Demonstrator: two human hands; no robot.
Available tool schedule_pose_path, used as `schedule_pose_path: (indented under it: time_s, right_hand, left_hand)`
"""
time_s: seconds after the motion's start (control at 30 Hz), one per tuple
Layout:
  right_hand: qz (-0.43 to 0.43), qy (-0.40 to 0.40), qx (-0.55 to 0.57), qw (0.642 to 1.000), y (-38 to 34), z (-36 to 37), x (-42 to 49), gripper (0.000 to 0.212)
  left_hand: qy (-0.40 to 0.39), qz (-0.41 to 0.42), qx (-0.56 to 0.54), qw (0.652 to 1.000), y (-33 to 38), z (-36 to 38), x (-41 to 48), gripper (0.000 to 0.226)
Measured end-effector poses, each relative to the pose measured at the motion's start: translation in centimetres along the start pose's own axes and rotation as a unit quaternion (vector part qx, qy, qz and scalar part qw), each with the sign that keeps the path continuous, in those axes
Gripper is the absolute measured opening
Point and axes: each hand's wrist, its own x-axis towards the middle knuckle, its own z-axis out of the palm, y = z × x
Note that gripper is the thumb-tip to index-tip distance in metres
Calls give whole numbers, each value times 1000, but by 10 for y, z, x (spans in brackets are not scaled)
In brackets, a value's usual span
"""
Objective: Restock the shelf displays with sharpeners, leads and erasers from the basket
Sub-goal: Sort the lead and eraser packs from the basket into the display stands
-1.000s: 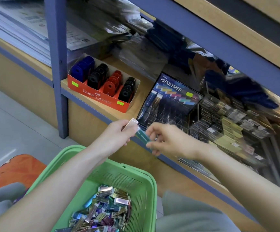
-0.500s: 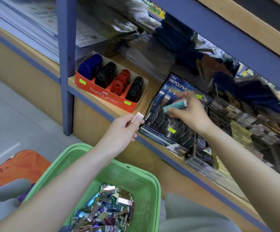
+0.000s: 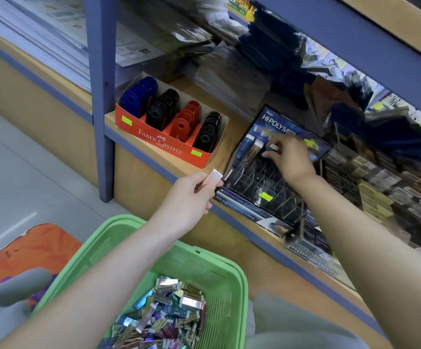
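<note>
Teal plastic with a white bit shows between the fingertips of the right hand: a small teal pack, pinched in that hand's grip above the upper rows of the Hi-Polymer display, a dark tiered rack of clear dividers on the shelf. The fingers cover most of the pack, so its long axis cannot be told.

Just in front of the display's near left corner, the left hand has its grip closed on a rose-gold pack. Its long axis slants up from the palm toward the display, flat end uppermost.

Left of the display stands a red cardboard tray with four rows of sharpeners: blue, black, red and black. Right of the display sit blurred stacks of small boxes. Below and in front of the display, a green basket holds a heap of shiny packs. The right forearm crosses the display's right side and hides part of it.

The display's header reads "HI-POLYMER" and its front strip "Slim body for precise erasing"; a yellow-green sticker sits on a divider. The tray front reads "FABER-CASTELL" and carries two such stickers.
</note>
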Motion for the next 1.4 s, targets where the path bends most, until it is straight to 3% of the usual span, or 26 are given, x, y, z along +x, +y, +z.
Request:
schedule_pose_path:
  time_s: [0.13, 0.33, 0.67, 0.73, 0.83, 0.93, 1.0, 1.17, 1.4]
  right_hand:
    - [1, 19, 8, 1000, 2, 2, 2, 27]
    - [-53, 3, -106, 993, 0, 3, 5, 22]
    - [-55, 54, -72, 994, -10, 2, -12, 28]
    - [-62, 74, -3, 995, -24, -6, -27, 20]
    - [-52, 4, 173, 984, -57, -20, -61, 16]
    - [-79, -125, 171, 974, -75, -25, -94, 23]
    - [-88, -174, 181, 964, -77, -23, -111, 19]
    - [-38, -188, 251, 949, -69, -18, -135, 14]
    - [-89, -141, 281, 945, -64, -25, -160, 20]
  left_hand:
    - [-3, 3, 1, 1000, 0, 2, -1, 22]
    - [-6, -2, 0, 1000, -1, 1, 0, 23]
    - [0, -2, -3, 1000, -9, 0, 6, 16]
    - [6, -4, 0, 1000, -9, 0, 6, 16]
    - [-1, 17, 19, 1000, -8, -1, 5, 12]
    - [-16, 33, 68, 997, -6, -2, 3, 30]
    - [-15, 43, 69, 997, -7, -1, 2, 25]
    - [14, 72, 9, 997, -8, 5, -8, 26]
    - [3, 195, 80, 978, -5, 20, -34, 13]
